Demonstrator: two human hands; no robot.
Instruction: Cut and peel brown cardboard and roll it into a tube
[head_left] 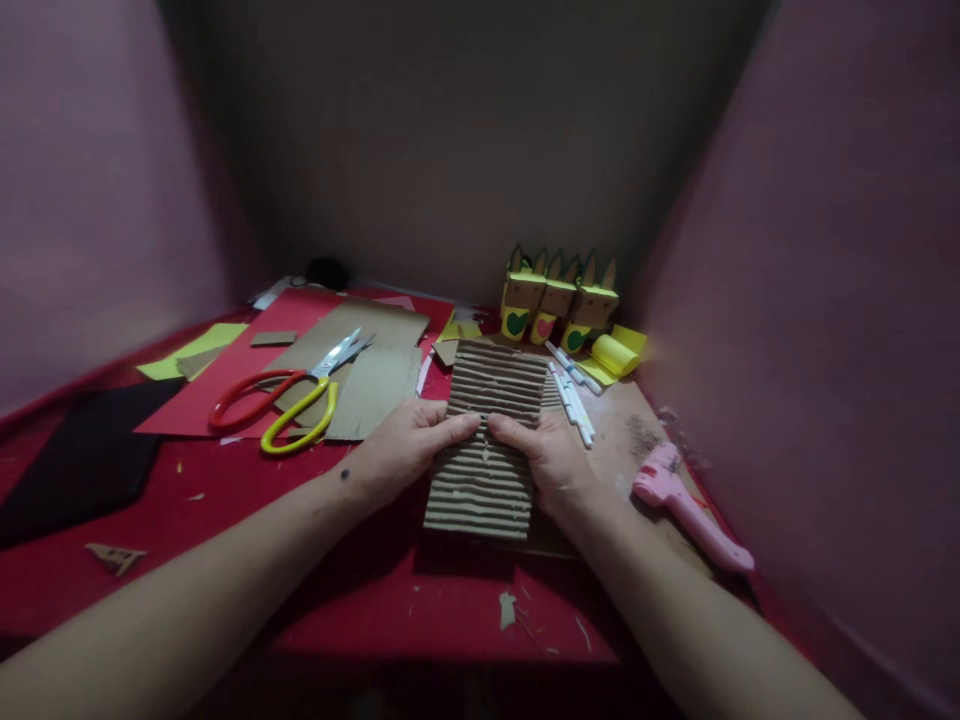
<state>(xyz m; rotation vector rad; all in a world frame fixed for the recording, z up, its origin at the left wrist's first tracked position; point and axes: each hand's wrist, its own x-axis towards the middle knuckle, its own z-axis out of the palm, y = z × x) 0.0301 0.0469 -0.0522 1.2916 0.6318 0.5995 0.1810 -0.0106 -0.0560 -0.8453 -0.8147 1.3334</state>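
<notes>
Between my two hands I hold a rectangular piece of corrugated cardboard point(487, 485), its ridged side facing up and its ridges running crosswise. My left hand point(409, 445) grips the left edge, thumb lying on the ridges and fingers hidden underneath. On the opposite edge, my right hand point(551, 460) holds it the same way, and the two thumb tips almost meet in the middle. The piece is slightly raised above the near part of the table. Scissors point(319, 385) with one red and one yellow handle lie partly open left of my hands.
The red-covered table point(262, 540) carries red paper point(262, 340), flat cardboard point(375, 390), a black sheet point(90, 450) and scraps. Several decorated cardboard figures point(559, 300) stand at the back, near white markers point(571, 405) and yellow paper point(616, 355). A pink glue gun point(694, 510) lies right. Walls enclose the table.
</notes>
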